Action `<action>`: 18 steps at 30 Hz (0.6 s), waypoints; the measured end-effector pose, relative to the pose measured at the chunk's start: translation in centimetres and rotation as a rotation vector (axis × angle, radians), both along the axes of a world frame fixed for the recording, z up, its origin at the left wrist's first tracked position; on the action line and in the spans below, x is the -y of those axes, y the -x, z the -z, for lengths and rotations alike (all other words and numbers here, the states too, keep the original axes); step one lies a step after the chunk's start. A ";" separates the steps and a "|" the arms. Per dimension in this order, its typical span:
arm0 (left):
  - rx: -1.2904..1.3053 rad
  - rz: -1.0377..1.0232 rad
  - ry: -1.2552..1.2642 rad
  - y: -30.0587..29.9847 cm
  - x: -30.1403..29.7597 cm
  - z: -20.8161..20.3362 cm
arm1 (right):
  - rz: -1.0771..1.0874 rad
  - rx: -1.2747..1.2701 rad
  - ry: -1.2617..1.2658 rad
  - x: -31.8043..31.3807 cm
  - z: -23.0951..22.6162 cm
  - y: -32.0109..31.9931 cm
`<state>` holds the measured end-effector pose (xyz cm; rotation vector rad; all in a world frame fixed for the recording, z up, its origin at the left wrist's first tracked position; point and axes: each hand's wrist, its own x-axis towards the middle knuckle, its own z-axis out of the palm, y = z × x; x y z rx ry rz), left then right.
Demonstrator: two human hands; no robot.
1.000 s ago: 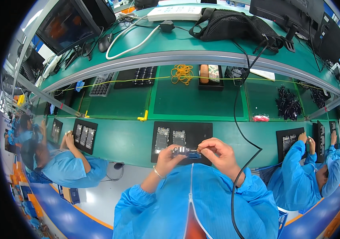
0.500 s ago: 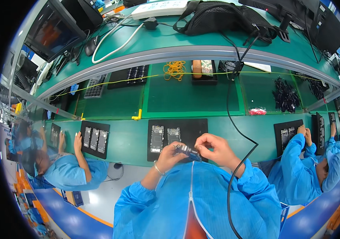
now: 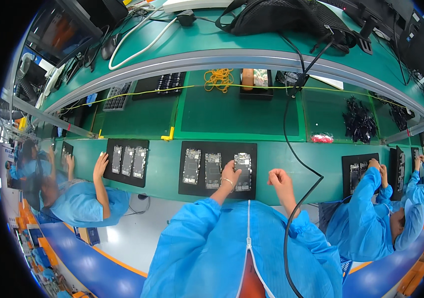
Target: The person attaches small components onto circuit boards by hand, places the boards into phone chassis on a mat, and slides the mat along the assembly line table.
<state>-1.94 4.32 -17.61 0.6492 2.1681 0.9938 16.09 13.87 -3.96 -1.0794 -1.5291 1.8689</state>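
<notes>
Center frame, left hand (image 3: 229, 177) is touching the rightmost circuit board (image 3: 244, 175) of three on a black tray (image 3: 217, 147), label unreadable. Right hand (image 3: 281, 182) is hovering apart, curled; can't tell either grip.

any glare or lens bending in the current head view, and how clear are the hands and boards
Head view: the metal rail bows into an arc; a bright patch of glare on the pale floor; left hand and right hand clear in outline, circuit boards too small for fine detail.
</notes>
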 end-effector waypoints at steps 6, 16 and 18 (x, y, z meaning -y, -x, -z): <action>-0.685 -0.212 0.357 1.2 1.9 -3.2 | 0.038 0.015 0.088 1.6 0.0 -0.3; 0.150 -0.019 -0.328 3.2 5.4 -8.0 | -0.097 0.052 -0.095 3.1 -2.1 5.7; 0.364 -0.017 -0.548 1.7 6.1 -12.3 | -0.065 0.001 -0.074 3.5 -3.7 7.1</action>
